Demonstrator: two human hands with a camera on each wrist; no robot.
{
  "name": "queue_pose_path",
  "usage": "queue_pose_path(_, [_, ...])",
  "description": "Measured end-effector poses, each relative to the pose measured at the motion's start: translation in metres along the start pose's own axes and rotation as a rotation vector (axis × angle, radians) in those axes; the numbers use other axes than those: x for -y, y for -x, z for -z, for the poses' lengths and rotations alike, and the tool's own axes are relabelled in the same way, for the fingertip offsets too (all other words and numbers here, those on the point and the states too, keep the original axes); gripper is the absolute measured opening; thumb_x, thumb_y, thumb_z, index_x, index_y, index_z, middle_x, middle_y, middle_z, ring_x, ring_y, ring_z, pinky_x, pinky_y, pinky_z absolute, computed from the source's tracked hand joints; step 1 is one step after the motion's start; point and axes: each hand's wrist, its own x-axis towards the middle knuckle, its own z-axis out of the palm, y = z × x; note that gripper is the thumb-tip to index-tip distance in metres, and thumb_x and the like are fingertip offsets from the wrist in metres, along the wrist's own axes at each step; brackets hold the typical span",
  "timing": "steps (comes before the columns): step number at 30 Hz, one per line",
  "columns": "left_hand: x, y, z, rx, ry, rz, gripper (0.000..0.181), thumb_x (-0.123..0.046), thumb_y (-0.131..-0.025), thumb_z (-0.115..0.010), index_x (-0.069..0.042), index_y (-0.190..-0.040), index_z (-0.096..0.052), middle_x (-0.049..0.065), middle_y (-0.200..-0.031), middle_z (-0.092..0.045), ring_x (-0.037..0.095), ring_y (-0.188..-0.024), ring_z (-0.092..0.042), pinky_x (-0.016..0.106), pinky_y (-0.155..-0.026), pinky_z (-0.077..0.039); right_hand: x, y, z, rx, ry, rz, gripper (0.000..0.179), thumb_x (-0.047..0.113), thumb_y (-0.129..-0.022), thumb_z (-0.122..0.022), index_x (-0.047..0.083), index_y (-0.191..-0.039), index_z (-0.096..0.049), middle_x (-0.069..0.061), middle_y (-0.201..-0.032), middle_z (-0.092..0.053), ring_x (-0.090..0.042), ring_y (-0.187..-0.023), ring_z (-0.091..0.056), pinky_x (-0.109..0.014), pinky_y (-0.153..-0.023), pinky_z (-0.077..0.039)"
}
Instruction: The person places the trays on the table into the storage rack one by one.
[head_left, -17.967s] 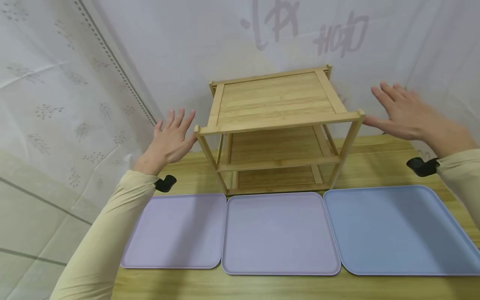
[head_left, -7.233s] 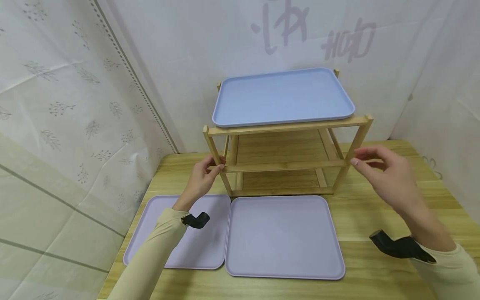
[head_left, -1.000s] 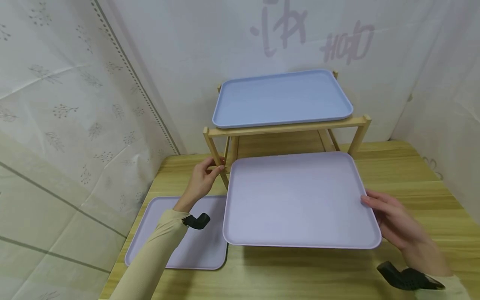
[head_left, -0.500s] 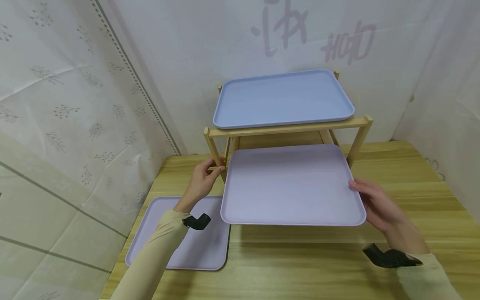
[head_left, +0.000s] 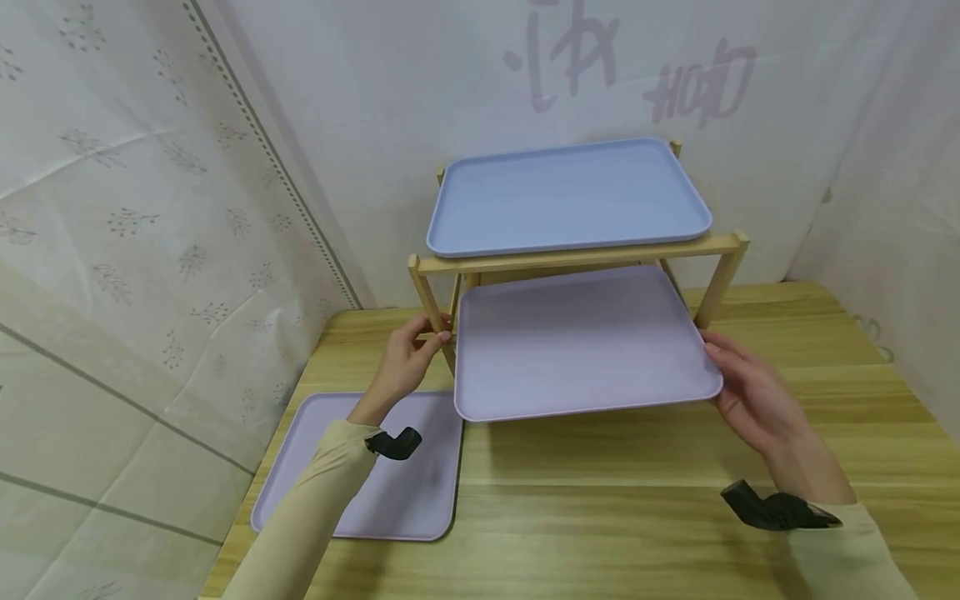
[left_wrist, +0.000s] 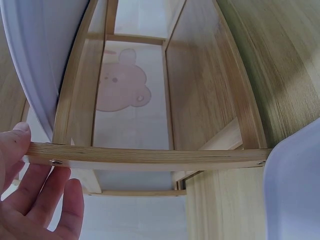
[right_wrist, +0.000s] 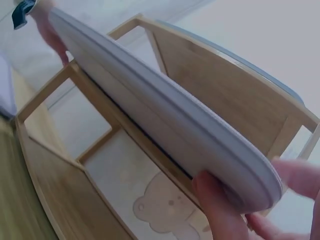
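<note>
My right hand (head_left: 757,404) pinches a lilac tray (head_left: 588,346) at its right front corner, thumb on top and fingers beneath. The tray's far part lies under the top shelf of the bamboo rack (head_left: 577,260), at the middle level; its near edge sticks out and is raised on the right. In the right wrist view, fingers (right_wrist: 217,207) curl under the tray's rim. My left hand (head_left: 401,367) grips the rack's left front post (left_wrist: 150,158), about halfway up. A blue tray (head_left: 570,200) rests on the top shelf.
A second lilac tray (head_left: 405,479) lies on the wooden table (head_left: 600,517) at the left, partly under my left forearm. Behind the rack hangs a white curtain (head_left: 360,100) with printed letters; a patterned curtain (head_left: 142,250) borders the left side.
Since the first frame, the blue tray has gone from the table to the rack's top. Over the last second, my right hand has slid the lilac tray farther back; my left hand stays put.
</note>
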Motion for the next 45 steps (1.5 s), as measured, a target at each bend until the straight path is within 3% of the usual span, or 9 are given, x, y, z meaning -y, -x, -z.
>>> queue_pose_path(6, [-0.001,0.0,0.0,-0.008,0.006,0.008,0.027,-0.009,-0.095,-0.06,0.002,-0.12,-0.062,0.022,-0.117,-0.066,0.035,-0.11,-0.063,0.044,-0.086,-0.056,-0.002,0.008,-0.002,-0.038,0.209,0.054,0.038,-0.005,-0.101,-0.036,0.008,-0.135,-0.048,-0.003,-0.12,-0.065,-0.014,-0.099,-0.067,-0.026,-0.077,-0.057])
queue_pose_path(13, [-0.001,0.0,0.0,-0.004,0.007,0.013,0.027,-0.009,-0.095,-0.06,0.001,-0.12,-0.062,0.021,-0.117,-0.066,0.034,-0.112,-0.062,0.045,-0.087,-0.055,-0.003,0.016,-0.006,-0.056,0.528,0.094,0.064,-0.014,-0.092,-0.049,0.01,-0.148,-0.03,0.003,-0.131,-0.059,-0.008,-0.091,-0.064,-0.022,-0.063,-0.051])
queue_pose_path(19, [0.0,0.0,-0.001,-0.009,-0.024,-0.007,0.026,-0.009,-0.095,-0.06,0.001,-0.119,-0.062,0.021,-0.115,-0.067,0.033,-0.109,-0.063,0.038,-0.083,-0.057,-0.006,0.019,-0.006,0.007,0.713,0.192,0.075,-0.026,-0.08,-0.057,-0.005,-0.146,-0.03,-0.005,-0.145,-0.037,-0.005,-0.116,-0.052,-0.015,-0.077,-0.053])
queue_pose_path(23, [0.001,0.0,-0.001,-0.004,-0.022,-0.006,0.026,-0.01,-0.095,-0.06,0.0,-0.119,-0.062,0.02,-0.114,-0.067,0.033,-0.107,-0.064,0.038,-0.083,-0.057,-0.009,0.022,-0.008,-0.021,0.877,0.218,0.068,-0.022,-0.076,-0.065,-0.008,-0.139,-0.041,-0.004,-0.14,-0.039,-0.003,-0.105,-0.056,-0.013,-0.079,-0.053])
queue_pose_path(29, [0.001,-0.001,-0.002,-0.007,-0.023,-0.001,0.026,-0.009,-0.095,-0.06,0.0,-0.12,-0.062,0.02,-0.115,-0.067,0.033,-0.107,-0.064,0.035,-0.082,-0.057,-0.012,0.028,-0.012,-0.194,1.184,0.226,0.034,-0.006,-0.079,-0.074,-0.005,-0.111,-0.064,0.007,-0.129,-0.053,0.004,-0.098,-0.056,-0.012,-0.074,-0.053])
queue_pose_path(34, [0.001,-0.001,-0.001,-0.014,-0.02,-0.001,0.026,-0.011,-0.095,-0.06,0.0,-0.119,-0.063,0.02,-0.114,-0.067,0.032,-0.107,-0.064,0.032,-0.081,-0.057,-0.015,0.029,-0.013,-0.278,1.209,0.254,0.016,-0.004,-0.079,-0.075,-0.007,-0.09,-0.064,0.007,-0.127,-0.056,0.007,-0.108,-0.054,-0.013,-0.078,-0.053])
queue_pose_path(38, [-0.019,0.003,0.001,-0.005,-0.018,0.01,0.027,-0.007,-0.095,-0.059,0.005,-0.119,-0.061,0.024,-0.114,-0.067,0.035,-0.109,-0.063,0.038,-0.084,-0.056,-0.019,0.027,-0.015,-0.342,1.268,0.311,0.014,-0.001,-0.078,-0.077,-0.003,-0.088,-0.067,0.009,-0.123,-0.058,0.007,-0.105,-0.055,-0.01,-0.072,-0.052])
queue_pose_path(41, [-0.035,0.006,0.002,0.008,-0.017,0.03,0.027,-0.002,-0.095,-0.058,0.009,-0.119,-0.06,0.026,-0.115,-0.065,0.038,-0.111,-0.062,0.043,-0.086,-0.055,-0.022,0.024,-0.017,-0.393,1.338,0.371,0.014,0.002,-0.076,-0.08,0.003,-0.086,-0.069,0.006,-0.124,-0.058,0.006,-0.105,-0.053,-0.008,-0.067,-0.049])
queue_pose_path(45, [-0.035,0.006,0.003,0.013,-0.004,0.031,0.027,-0.002,-0.095,-0.058,0.01,-0.119,-0.06,0.026,-0.115,-0.066,0.038,-0.11,-0.063,0.042,-0.086,-0.055,-0.027,0.016,-0.02,-0.445,1.387,0.51,0.017,0.0,-0.07,-0.084,0.005,-0.082,-0.072,-0.005,-0.121,-0.061,0.004,-0.096,-0.055,-0.007,-0.061,-0.045])
